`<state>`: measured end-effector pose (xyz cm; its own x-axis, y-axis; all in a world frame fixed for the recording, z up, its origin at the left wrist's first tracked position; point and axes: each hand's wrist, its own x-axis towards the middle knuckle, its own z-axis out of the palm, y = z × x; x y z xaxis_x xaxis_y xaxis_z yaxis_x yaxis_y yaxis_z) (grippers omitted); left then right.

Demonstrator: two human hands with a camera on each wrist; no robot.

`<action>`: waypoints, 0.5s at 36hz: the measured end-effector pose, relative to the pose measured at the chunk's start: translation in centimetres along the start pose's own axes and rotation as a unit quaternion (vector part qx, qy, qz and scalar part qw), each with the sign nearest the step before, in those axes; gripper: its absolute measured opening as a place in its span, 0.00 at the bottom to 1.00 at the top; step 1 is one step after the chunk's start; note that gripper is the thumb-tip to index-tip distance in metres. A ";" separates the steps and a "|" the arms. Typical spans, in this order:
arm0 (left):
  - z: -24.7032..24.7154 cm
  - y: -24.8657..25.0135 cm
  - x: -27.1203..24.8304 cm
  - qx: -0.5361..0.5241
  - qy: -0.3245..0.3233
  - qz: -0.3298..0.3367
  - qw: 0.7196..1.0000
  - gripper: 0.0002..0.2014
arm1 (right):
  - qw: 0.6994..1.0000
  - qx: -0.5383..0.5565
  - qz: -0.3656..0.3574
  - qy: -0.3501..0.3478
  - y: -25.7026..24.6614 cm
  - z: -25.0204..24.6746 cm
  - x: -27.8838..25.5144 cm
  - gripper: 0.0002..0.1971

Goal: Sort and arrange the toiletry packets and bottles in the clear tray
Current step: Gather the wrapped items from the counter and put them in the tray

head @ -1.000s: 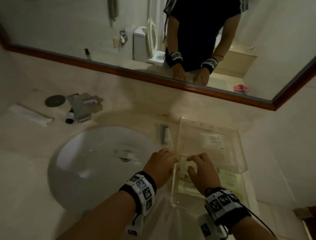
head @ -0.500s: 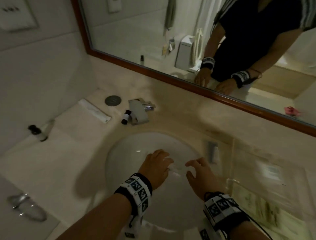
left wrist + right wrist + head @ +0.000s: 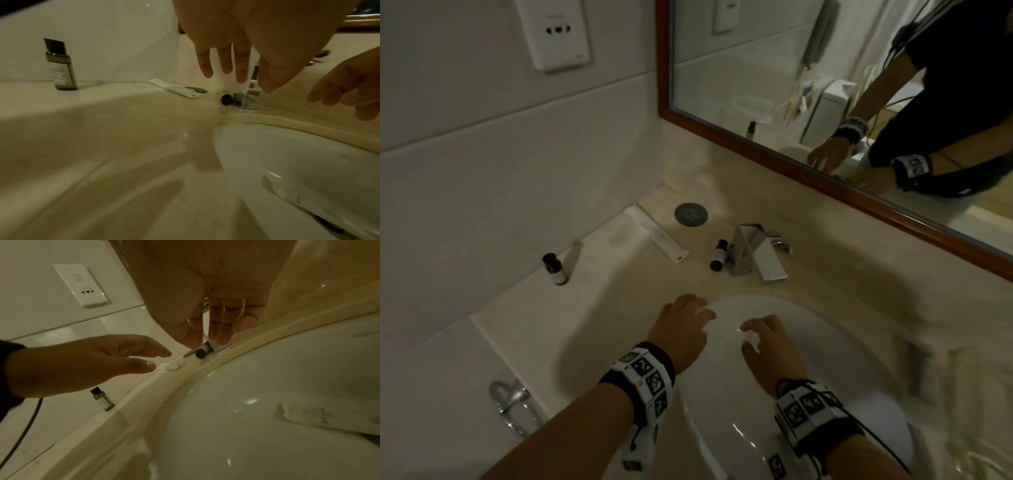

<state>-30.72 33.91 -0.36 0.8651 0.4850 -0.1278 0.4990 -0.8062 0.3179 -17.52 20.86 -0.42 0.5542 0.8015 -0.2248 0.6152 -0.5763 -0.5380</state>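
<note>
Beige stone counter (image 3: 599, 308) rings a white basin (image 3: 791, 342); left hand (image 3: 681, 329) and right hand (image 3: 770, 346) hover released.

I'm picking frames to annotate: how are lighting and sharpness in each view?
Head view: dim, right edge smeared, bottles still readable. Left wrist view: yellowish, counter streaked by blur, left hand soft. Right wrist view: dim, glare spots on the sink, right hand dark.
</note>
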 end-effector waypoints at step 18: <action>-2.9 -12.5 4.8 0.019 -0.016 -0.094 0.995 0.25 | 0.999 -0.015 0.009 -0.028 -10.3 4.3 12.4 0.21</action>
<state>-32.95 47.32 -2.19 0.7569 0.6182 -0.2120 0.6535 -0.7148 0.2488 -19.41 37.39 -1.21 0.5331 0.7984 -0.2798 0.6226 -0.5942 -0.5092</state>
